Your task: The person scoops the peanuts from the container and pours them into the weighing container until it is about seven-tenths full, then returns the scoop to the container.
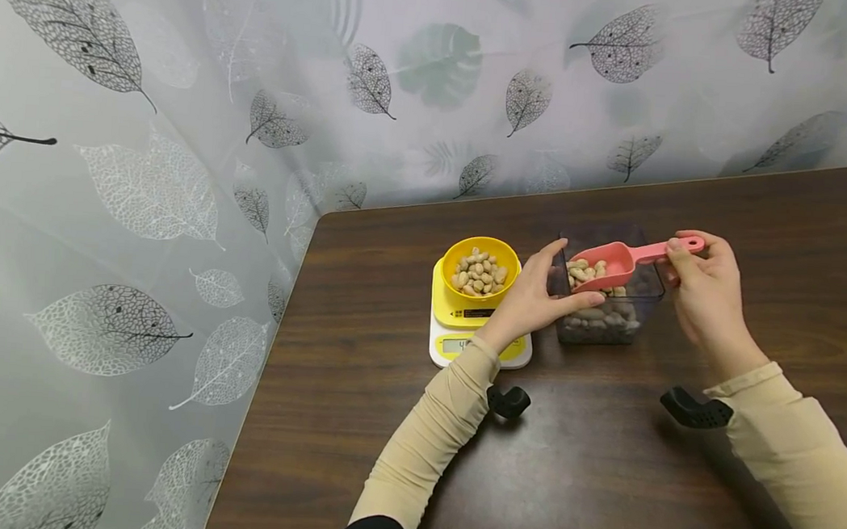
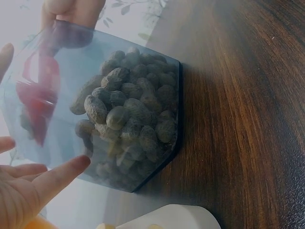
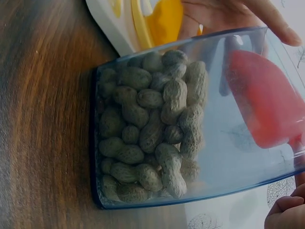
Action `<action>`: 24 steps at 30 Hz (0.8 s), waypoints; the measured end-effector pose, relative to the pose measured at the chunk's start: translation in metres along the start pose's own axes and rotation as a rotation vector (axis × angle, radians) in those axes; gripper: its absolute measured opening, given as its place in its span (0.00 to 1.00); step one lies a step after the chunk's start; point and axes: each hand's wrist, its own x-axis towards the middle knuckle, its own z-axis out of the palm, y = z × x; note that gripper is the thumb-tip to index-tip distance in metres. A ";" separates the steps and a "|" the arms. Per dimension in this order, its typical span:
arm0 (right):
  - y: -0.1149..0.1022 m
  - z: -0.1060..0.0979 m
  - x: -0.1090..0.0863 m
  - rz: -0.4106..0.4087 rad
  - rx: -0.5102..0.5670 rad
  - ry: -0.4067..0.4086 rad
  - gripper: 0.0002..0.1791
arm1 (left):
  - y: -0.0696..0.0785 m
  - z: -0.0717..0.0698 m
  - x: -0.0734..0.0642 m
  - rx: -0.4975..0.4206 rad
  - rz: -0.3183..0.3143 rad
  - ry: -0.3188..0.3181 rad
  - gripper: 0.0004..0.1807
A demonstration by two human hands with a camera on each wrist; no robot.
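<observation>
My right hand point(image 1: 709, 286) grips the handle of a pink scoop point(image 1: 616, 260). The scoop carries several unshelled peanuts point(image 1: 585, 270) and is tilted over the mouth of a clear plastic bin point(image 1: 651, 293). More peanuts point(image 3: 150, 138) fill the lower part of that bin, seen through its wall in both wrist views. At the bin's left side, my left hand point(image 1: 534, 295) is spread, its straight fingers and thumb touching near the rim. Left of that hand, a yellow bowl point(image 1: 452, 260) of peanuts sits on a kitchen scale point(image 1: 437, 334).
The left forearm passes over the scale's right part, hiding some of its display point(image 1: 455, 346). All this stands on a dark wooden table point(image 1: 362, 309). A leaf-patterned curtain point(image 1: 443, 63) hangs behind and left of it. A black device point(image 1: 694, 409) juts from each wrist.
</observation>
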 end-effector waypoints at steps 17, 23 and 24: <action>-0.005 -0.005 -0.002 0.023 0.087 0.060 0.17 | 0.001 0.000 0.000 0.011 0.007 0.007 0.47; -0.008 -0.006 -0.003 0.035 0.107 0.055 0.17 | 0.001 0.001 0.000 0.025 0.009 0.010 0.47; -0.008 -0.006 -0.003 0.031 0.112 0.054 0.17 | 0.002 0.001 0.000 0.025 0.011 0.009 0.48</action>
